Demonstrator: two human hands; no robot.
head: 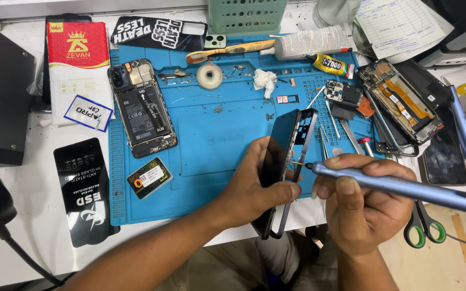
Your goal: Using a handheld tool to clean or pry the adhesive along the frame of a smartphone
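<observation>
View from above a repair bench: the person's left hand (254, 188) is clenched around a dark phone frame (287, 167), holding it on edge, tilted, over the near edge of a blue work mat (217, 134), thumb pressed on the frame's near side. The right hand (365, 202) is wrapped around a blue pen-shaped electric screwdriver (405, 186), its thin bit touching the inner side of the frame. To do this well, it seems wise to keep the bit square to the screw, press lightly, and hold the frame firmly so it cannot twist; a slip could strip the head. Farther back on the mat lies an opened phone (142, 108) with its battery showing, well apart from both hands, and green-handled scissors (422, 229) lie just beside the right hand
</observation>
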